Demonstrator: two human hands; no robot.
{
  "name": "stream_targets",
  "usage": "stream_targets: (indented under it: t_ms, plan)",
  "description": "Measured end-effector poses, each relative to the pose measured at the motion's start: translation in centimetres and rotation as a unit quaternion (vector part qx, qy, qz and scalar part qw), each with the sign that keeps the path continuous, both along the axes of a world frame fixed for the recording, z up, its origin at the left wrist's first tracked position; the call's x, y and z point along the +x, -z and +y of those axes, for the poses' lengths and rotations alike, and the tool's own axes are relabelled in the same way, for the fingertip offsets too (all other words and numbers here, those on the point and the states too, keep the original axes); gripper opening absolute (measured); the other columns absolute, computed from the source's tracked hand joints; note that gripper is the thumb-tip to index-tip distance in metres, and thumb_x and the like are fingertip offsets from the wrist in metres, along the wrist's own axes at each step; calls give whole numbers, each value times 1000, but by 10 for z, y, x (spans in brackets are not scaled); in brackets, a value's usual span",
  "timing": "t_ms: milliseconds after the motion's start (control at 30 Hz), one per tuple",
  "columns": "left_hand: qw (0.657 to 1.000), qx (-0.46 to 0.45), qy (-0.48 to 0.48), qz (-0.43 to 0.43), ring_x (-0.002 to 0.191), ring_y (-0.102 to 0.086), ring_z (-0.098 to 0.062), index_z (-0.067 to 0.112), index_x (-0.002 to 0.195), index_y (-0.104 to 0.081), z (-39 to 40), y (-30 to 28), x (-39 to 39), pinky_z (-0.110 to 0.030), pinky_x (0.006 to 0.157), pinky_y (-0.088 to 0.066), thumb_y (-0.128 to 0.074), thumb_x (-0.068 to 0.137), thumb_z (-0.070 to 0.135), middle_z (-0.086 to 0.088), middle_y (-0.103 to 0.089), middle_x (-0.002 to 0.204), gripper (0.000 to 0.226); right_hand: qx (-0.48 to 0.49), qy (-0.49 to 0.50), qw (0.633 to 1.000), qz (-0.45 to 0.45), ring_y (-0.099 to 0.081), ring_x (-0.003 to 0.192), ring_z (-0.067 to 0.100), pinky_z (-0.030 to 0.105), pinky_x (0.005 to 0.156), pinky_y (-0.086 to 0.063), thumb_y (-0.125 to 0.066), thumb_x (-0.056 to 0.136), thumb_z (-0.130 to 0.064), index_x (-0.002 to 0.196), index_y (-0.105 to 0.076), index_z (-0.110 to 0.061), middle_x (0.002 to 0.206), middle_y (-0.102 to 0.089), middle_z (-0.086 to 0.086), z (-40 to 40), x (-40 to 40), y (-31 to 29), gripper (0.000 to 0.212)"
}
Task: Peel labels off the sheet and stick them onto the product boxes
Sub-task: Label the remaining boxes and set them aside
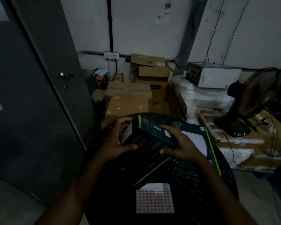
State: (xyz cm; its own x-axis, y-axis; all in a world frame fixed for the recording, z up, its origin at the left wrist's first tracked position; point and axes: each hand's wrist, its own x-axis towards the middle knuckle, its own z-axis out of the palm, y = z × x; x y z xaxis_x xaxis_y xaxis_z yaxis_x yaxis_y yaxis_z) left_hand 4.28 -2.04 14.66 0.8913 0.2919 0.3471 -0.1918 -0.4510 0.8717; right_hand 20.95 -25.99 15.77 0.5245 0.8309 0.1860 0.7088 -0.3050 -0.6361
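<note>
Both hands hold a dark product box (150,135) tilted above the round worktop (224,169): the left hand (115,142) grips its left end, the right hand (182,143) its right side, fingers curled round it. Below the fingers lies the label sheet (154,199); a second box (199,142) lies just right of them.

A dim storeroom or back room of a shop. Brown cartons (128,101) are stacked against the far wall, some with flaps open, beside white wrapped bundles (201,93) and a white box (217,77). A fan (256,98) stands on taped cartons at the right. Bare cables (217,30) hang down the plain white wall, a socket (111,55) sits low on it, and a printed notice (163,13) is stuck higher up. A grey door (31,95) fills the left side.
</note>
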Motion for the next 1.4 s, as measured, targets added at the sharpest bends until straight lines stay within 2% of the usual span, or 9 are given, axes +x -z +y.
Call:
stream_targets:
  t_ms: [167,300,533,667,800,1100,1200,1267,1400]
  plan:
    - [1000,12,-16,17,130,-45,4,39,147,-26,-6,9,-2,-18,103,-42,-82,75,5,15,-44,143,97,-63,-22,983,-171,-54,112,12,41,87,-52,-62,77,-73,151,-19,-55,126,-52,-6,13,7,-1,87]
    - [991,114,-63,30,134,-42,-6,45,135,-43,-1,33,2,-43,110,-40,-79,75,8,14,-46,141,79,-153,-25,944,-290,-49,118,24,44,92,-43,-58,79,-70,150,-9,-58,131,-49,1,32,13,10,87]
    - [985,110,-120,49,139,-37,-14,36,143,-42,-8,57,5,-46,111,-38,-63,92,14,4,-40,151,59,-153,1,929,-337,-42,137,31,52,106,-34,-62,86,-49,152,-26,-48,154,-42,6,42,5,30,75]
    - [903,344,-223,131,151,-2,-31,35,154,-21,-27,58,7,-52,119,-22,-56,87,18,-11,0,165,77,-94,43,937,-333,-35,144,33,63,114,-26,-66,85,-26,151,-38,-32,157,-38,7,51,-26,41,72]
    - [857,448,-224,123,152,-4,-30,16,154,-22,-50,60,12,-56,118,-18,-64,72,27,-13,-3,164,94,-5,33,951,-307,-45,139,33,67,112,-27,-58,89,-33,139,-57,-22,148,-53,3,64,-46,50,51]
    - [851,486,-171,106,150,-19,-21,16,154,-26,-35,64,7,-46,122,-16,-57,78,15,-4,-25,161,82,157,39,941,-297,-68,104,21,40,95,-53,-60,88,-22,100,-76,-12,112,-73,5,48,-35,52,22]
    - [874,456,-142,90,148,-22,-19,15,152,-32,-24,59,5,-44,122,-15,-61,74,7,-3,-31,159,83,145,71,941,-298,-64,111,16,41,102,-47,-65,90,-22,109,-76,-19,118,-73,-3,28,-19,59,21]
    - [894,428,-113,74,149,-20,-15,16,151,-33,-16,56,3,-39,123,-12,-60,75,1,0,-30,159,83,148,133,935,-295,-59,104,19,39,90,-45,-73,88,-30,105,-78,-24,110,-73,-8,17,-12,60,19]
    - [916,390,-74,55,148,-21,-12,16,150,-35,-5,51,-1,-29,123,-7,-58,75,-4,4,-30,158,81,161,186,939,-242,-47,100,19,13,85,-33,-79,82,-24,104,-79,-22,100,-62,-1,-1,-10,58,22]
